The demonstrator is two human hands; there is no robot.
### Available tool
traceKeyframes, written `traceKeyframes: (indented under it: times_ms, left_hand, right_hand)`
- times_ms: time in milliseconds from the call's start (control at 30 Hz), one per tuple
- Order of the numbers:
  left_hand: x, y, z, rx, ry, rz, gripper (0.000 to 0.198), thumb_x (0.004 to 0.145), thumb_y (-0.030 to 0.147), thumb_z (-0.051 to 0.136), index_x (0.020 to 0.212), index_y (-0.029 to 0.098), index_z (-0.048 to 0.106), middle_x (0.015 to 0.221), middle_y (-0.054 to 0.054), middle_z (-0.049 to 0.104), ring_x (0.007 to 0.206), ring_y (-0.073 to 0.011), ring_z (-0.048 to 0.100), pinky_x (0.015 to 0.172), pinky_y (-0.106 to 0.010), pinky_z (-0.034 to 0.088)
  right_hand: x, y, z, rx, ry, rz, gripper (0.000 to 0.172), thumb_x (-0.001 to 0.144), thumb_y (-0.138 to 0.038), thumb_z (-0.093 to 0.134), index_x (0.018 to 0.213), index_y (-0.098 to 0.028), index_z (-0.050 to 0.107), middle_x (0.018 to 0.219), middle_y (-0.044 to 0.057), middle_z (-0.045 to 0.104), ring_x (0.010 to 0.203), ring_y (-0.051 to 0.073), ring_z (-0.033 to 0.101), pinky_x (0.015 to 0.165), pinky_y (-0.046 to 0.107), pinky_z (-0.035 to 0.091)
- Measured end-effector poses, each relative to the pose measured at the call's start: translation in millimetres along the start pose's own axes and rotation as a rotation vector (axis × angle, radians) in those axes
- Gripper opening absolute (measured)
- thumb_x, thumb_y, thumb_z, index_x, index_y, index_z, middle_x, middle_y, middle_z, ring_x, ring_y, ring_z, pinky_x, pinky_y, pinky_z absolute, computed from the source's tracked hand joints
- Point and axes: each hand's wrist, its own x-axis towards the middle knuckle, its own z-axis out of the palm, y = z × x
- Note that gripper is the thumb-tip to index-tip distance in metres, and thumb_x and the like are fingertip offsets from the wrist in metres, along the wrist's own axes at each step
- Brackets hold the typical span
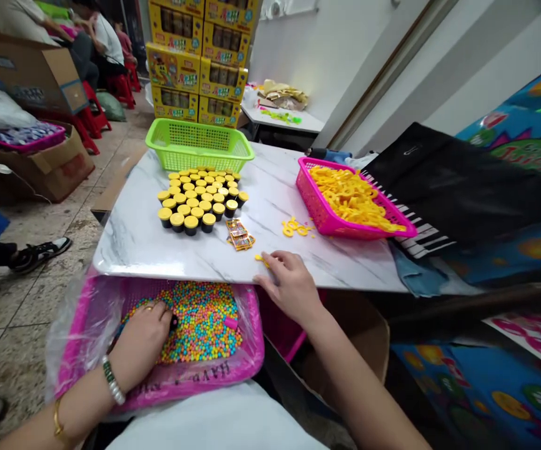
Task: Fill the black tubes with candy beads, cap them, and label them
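In the lined pink basket [250,356], a small dark object [173,322], mostly hidden, is held in the left hand's [145,334] curled fingers among coloured beads [205,319]. On the counter [195,261], a yellow piece [258,257] is touched by the loosely open right hand [292,284]. Beyond, yellow-lidded cups [195,199] are grouped.

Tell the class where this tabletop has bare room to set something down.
Behind the loose yellow pieces, bare tabletop lies between the yellow-lidded cups and the pink basket on the table; another patch reaches from the cups to the front-left corner. Crowding runs from the green basket through the cups to the printed packets.
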Motion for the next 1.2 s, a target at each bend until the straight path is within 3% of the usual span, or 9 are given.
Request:
traceKeyframes:
  times_ms: [200,400,467,600,733,833,967,1067,1200]
  left_hand:
    - [8,18,-2.3,0.078,-0.096,0.342,0.024,0.094,0.01,0.048,0.089,0.008,0.072,0.093,-0.017,0.066,0.091,-0.0285,0.062,0.085,-0.044,0.049]
    - [7,-3,-6.3,-0.452,-0.054,0.226,0.028,0.086,0.019,0.069,0.113,0.014,0.071,0.103,-0.01,0.068,0.096,-0.0222,0.066,0.088,-0.034,0.052]
    - [4,-12,-9.7,-0.708,-0.031,0.223,0.034,0.081,0.021,0.075,0.115,0.017,0.071,0.106,-0.008,0.071,0.1,-0.0208,0.066,0.091,-0.033,0.051]
    - [-1,-18,-15.4,-0.966,0.022,0.212,0.033,0.08,0.019,0.073,0.113,0.021,0.072,0.108,-0.006,0.073,0.101,-0.0185,0.067,0.094,-0.033,0.05]
    - [0,-14,-34.3,-1.026,0.166,0.209,0.033,0.082,0.02,0.07,0.115,0.02,0.072,0.105,-0.006,0.074,0.094,-0.0165,0.068,0.087,-0.03,0.053]
    - [10,-12,-55.3,-0.96,0.385,0.227,0.031,0.083,0.019,0.068,0.113,0.02,0.072,0.104,-0.006,0.075,0.093,-0.0159,0.068,0.086,-0.031,0.053]
    - [42,-16,-69.8,-0.84,0.649,0.19,0.026,0.079,0.02,0.072,0.105,0.02,0.074,0.103,-0.006,0.076,0.091,-0.0168,0.067,0.082,-0.031,0.054]
    - [69,-21,-67.1,-0.718,0.682,0.096,0.023,0.075,0.019,0.076,0.098,0.021,0.075,0.094,-0.004,0.077,0.086,-0.0184,0.065,0.079,-0.033,0.052]
    - [83,-24,-60.0,-0.631,0.633,0.083,0.018,0.078,0.023,0.075,0.096,0.02,0.075,0.087,-0.003,0.076,0.085,-0.0195,0.063,0.081,-0.034,0.049]
  right_hand:
    - [-2,-29,8,-0.061,-0.085,-0.075,0.023,0.096,-0.031,0.055,0.101,-0.018,0.073,0.096,0.011,0.069,0.089,0.024,0.06,0.081,0.035,0.05]
    - [3,-26,-6,-0.121,-0.082,-0.018,0.016,0.086,-0.022,0.055,0.085,-0.016,0.068,0.085,0.011,0.07,0.074,0.021,0.061,0.062,0.031,0.043]
    - [7,-26,-13,0.073,-0.016,0.138,0.013,0.081,-0.021,0.056,0.083,-0.016,0.068,0.079,0.009,0.07,0.067,0.019,0.062,0.061,0.03,0.044]
    - [11,-35,-19,0.671,0.065,0.658,0.01,0.072,-0.02,0.063,0.08,-0.018,0.069,0.073,0.002,0.068,0.055,0.011,0.057,0.053,0.024,0.044]
    - [16,-49,-18,1.15,-0.103,0.942,0.016,0.066,-0.021,0.072,0.079,-0.019,0.064,0.052,-0.004,0.056,0.039,0.007,0.045,0.036,0.018,0.028]
    - [25,-60,-19,1.385,-0.301,0.932,0.024,0.066,-0.028,0.076,0.082,-0.021,0.059,0.051,-0.004,0.057,0.035,0.008,0.045,0.032,0.016,0.025]
    - [49,-78,-12,1.53,-0.49,0.765,0.027,0.07,-0.031,0.079,0.087,-0.022,0.059,0.059,-0.003,0.065,0.042,0.009,0.053,0.038,0.017,0.038]
    - [70,-89,4,1.509,-0.539,0.649,0.03,0.071,-0.036,0.081,0.087,-0.02,0.062,0.055,-0.003,0.063,0.037,0.006,0.047,0.036,0.017,0.034]
    - [88,-95,26,1.368,-0.533,0.639,0.031,0.069,-0.039,0.084,0.085,-0.016,0.07,0.044,-0.007,0.05,0.036,0.003,0.035,0.034,0.016,0.022]
